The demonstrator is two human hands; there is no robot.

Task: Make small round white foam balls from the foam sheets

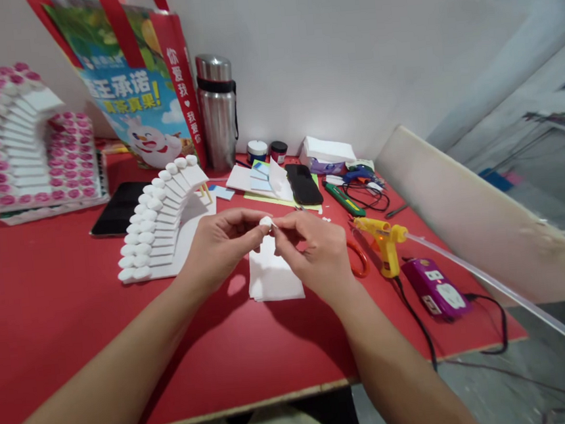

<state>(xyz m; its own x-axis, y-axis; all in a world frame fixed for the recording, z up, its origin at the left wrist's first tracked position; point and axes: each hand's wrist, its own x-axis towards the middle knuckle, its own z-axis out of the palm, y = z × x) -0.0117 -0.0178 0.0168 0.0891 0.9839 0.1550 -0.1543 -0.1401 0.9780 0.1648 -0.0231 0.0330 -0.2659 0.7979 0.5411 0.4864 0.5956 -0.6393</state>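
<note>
Above the red table (48, 311), my left hand (221, 244) pinches a small white foam ball (265, 222) between thumb and fingers. My right hand (315, 245) meets it from the right, fingers pinched at the same ball, perhaps on a thin stick that I cannot make out clearly. Under both hands lies a stack of white foam sheets (273, 279). Just left of my left hand stands a white foam staircase model (162, 222) edged with white balls.
A pink-dotted staircase model (24, 142) stands far left, with a black phone (118, 206) before it. At the back: a printed bag (128, 87), steel flask (218, 112), two paint jars (267, 150). Right: yellow glue gun (384, 239), purple power strip (437, 287), scissors (358, 258).
</note>
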